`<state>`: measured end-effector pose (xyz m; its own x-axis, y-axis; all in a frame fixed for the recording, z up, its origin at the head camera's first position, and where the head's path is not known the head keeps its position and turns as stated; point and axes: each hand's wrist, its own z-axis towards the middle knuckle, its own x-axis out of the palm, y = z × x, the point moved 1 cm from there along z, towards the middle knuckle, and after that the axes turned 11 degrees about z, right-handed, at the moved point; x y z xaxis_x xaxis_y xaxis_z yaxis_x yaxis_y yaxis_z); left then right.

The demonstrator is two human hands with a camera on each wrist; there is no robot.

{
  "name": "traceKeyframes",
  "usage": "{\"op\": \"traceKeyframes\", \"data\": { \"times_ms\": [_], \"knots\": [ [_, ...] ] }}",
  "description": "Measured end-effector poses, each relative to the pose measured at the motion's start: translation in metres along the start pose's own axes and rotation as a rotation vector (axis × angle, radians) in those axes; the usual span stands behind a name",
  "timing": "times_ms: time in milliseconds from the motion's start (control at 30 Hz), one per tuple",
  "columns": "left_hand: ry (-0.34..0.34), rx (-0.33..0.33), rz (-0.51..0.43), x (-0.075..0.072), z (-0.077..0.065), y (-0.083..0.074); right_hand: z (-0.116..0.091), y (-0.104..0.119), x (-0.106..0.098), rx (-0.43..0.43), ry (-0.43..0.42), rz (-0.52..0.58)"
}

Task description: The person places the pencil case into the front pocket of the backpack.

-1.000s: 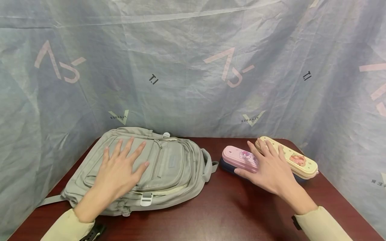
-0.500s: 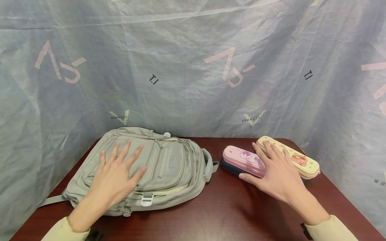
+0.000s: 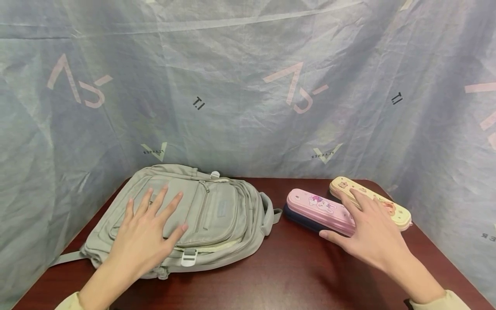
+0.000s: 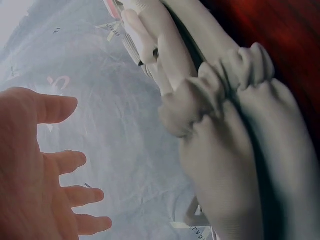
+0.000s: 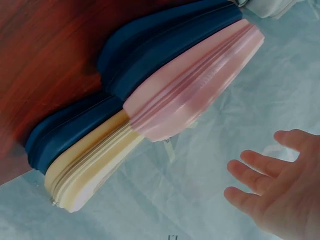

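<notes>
A grey-green backpack lies flat on the left of the table, front pocket and zips facing up. Over its lower part hovers my left hand, fingers spread; the left wrist view shows a gap between the hand and the backpack's side. To the right lie two pencil cases, a pink one with a rabbit print and a yellow one behind it, each with a dark blue base. My right hand is held above them, fingers spread and apart from both, as the right wrist view confirms.
A dark red-brown table carries everything. Grey printed cloth hangs behind it and along both sides. The backpack's top handle points toward the pencil cases, with a strip of bare table between them.
Both hands have drawn back toward the person, the right one also moving rightward, uncovering more of the pink pencil case. The backpack and pencil cases stay in place.
</notes>
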<state>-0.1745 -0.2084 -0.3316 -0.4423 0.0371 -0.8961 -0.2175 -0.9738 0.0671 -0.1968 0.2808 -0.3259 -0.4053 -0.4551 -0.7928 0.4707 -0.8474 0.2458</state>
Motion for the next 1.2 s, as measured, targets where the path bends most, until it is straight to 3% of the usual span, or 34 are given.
{"op": "traceKeyframes", "data": {
  "times_ms": [267,533,833,1200],
  "knots": [
    [-0.023,0.033,0.002,0.001,-0.004,-0.008,-0.008,-0.016,-0.003,-0.025,-0.019,-0.013],
    [-0.024,0.077,-0.01,0.007,-0.006,-0.018,-0.013,-0.034,-0.009,0.06,0.06,-0.003],
    [0.003,0.118,-0.036,0.023,-0.006,-0.03,-0.014,-0.062,-0.01,0.098,0.159,0.125],
    [-0.06,0.173,-0.063,0.041,-0.005,-0.041,-0.011,-0.083,-0.009,0.097,0.185,0.251]
  ]
}}
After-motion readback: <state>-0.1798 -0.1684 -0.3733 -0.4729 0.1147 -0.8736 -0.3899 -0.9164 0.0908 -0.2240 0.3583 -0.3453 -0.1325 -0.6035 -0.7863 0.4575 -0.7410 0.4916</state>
